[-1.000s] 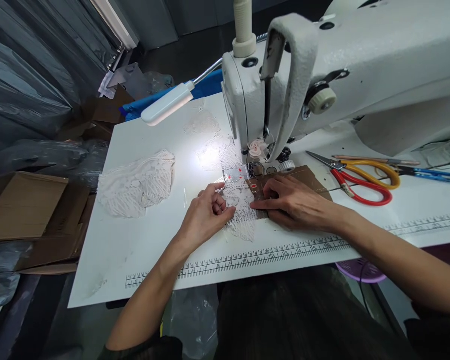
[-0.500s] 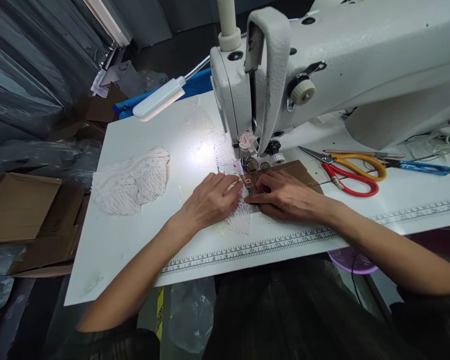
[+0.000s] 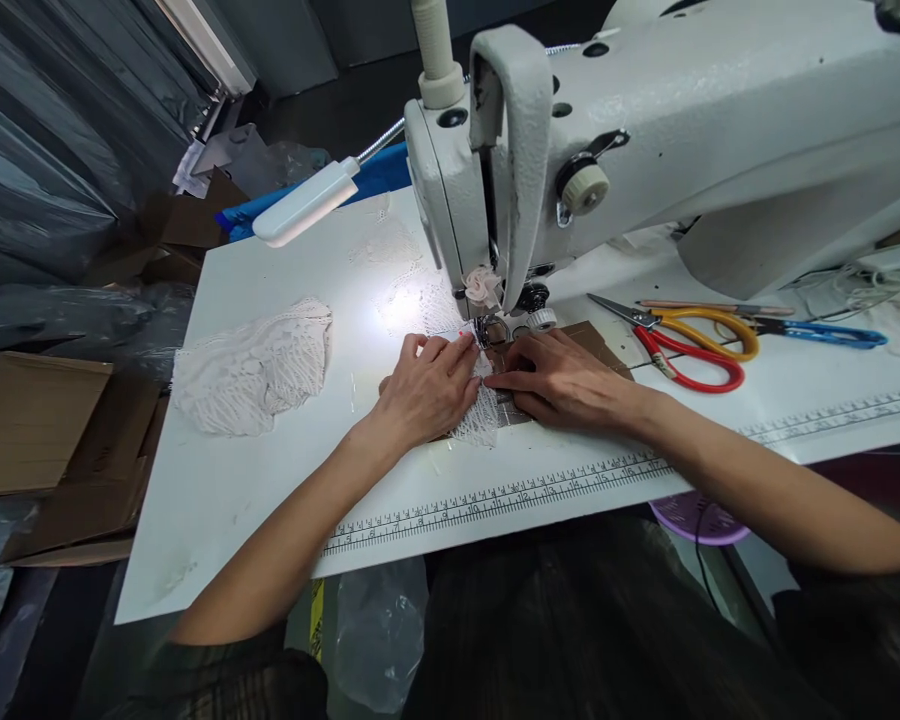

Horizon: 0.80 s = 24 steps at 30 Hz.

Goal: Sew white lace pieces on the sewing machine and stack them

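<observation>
Head view. Lace piece (image 3: 480, 418) on the counter (image 3: 217, 520), just in front of the presser-foot area of the sewing machine (image 3: 450, 190), partly hidden by both hands. L hand (image 3: 429, 388) lies over its left side, fingers bent and close together; can't tell if they pinch the lace or only press it. R hand (image 3: 562, 380) on a brown sheet (image 3: 596, 350), index finger out straight to the lace's right edge, other fingers curled; can't tell if anything is gripped.

Surroundings: crumpled lace pile (image 3: 255, 370) well to the left, flat; more lace (image 3: 420, 298) behind L hand, lit by a white lamp (image 3: 307, 204) on a flex. neck. Pink fabric flower (image 3: 482, 286) on the machine head (a nice touch, IMO). Scissors (image 3: 675, 345), red & yellow loops, right of R hand, near a blue-handled tool (image 3: 832, 332). Printed ruler strip (image 3: 495, 506) along front edge; purple basket (image 3: 701, 518) below.
</observation>
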### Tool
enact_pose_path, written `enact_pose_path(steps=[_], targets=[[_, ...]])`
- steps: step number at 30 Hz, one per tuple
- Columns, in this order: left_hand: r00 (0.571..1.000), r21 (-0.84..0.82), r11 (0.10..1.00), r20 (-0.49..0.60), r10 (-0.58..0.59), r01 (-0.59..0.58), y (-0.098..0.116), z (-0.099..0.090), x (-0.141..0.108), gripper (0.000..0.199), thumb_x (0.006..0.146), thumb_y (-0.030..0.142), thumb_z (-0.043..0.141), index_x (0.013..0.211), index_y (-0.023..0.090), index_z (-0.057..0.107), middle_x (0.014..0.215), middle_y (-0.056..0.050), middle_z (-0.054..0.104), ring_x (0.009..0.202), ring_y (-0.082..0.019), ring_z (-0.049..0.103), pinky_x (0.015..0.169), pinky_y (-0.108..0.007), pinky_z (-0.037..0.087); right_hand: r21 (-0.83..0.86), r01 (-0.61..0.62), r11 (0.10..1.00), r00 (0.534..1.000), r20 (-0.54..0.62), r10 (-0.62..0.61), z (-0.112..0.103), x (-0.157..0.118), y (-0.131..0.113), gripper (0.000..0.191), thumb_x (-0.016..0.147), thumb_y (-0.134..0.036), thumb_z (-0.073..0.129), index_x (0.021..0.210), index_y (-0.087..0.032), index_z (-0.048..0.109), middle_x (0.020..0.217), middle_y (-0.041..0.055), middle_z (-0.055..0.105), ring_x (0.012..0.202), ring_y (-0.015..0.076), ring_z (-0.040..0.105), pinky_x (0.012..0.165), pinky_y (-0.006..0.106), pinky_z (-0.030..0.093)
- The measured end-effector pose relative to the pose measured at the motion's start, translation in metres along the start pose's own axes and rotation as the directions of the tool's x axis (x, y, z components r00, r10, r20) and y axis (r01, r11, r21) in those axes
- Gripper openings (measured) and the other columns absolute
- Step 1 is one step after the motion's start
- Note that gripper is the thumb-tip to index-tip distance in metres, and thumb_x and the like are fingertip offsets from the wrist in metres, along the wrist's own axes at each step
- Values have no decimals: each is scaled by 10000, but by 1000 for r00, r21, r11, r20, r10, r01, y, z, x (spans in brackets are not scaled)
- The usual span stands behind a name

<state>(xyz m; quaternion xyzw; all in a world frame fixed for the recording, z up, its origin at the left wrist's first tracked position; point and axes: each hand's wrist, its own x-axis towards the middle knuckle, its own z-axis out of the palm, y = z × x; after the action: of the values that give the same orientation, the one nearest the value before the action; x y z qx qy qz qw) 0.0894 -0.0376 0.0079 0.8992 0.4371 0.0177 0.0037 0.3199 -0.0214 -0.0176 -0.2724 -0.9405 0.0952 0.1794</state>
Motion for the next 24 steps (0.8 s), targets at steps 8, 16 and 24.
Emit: enact_pose_path(steps=[8, 16, 24], targets=[[980, -38, 997, -190, 54, -63, -10, 13, -2, 399, 1030, 340, 422, 1325, 127, 585, 1436, -167, 591, 1136, -315, 588, 975, -521, 361, 48, -73, 996, 997, -7, 73, -2, 0, -3, 364, 985, -247, 471, 1255, -281, 713, 1081, 118, 630, 1047, 273, 545, 918, 467, 471], [967, -91, 994, -251, 35, -60, -11, 20, -2, 361, 1024, 317, 450, 1309, 156, 602, 1424, -146, 608, 1159, -301, 598, 1013, -532, 347, 84, -78, 993, 996, -42, 82, 1, 0, -2, 350, 960, -211, 490, 1189, -268, 749, 1095, 126, 625, 1035, 273, 546, 921, 472, 470], [959, -162, 987, -281, -28, -19, -9, 25, -2, 347, 991, 305, 497, 1308, 213, 603, 1403, -97, 633, 1142, -279, 598, 1032, -537, 340, 101, -84, 991, 989, -112, 95, 8, -1, -3, 336, 936, -188, 507, 1145, -252, 762, 1037, 119, 606, 1009, 264, 537, 898, 453, 463]])
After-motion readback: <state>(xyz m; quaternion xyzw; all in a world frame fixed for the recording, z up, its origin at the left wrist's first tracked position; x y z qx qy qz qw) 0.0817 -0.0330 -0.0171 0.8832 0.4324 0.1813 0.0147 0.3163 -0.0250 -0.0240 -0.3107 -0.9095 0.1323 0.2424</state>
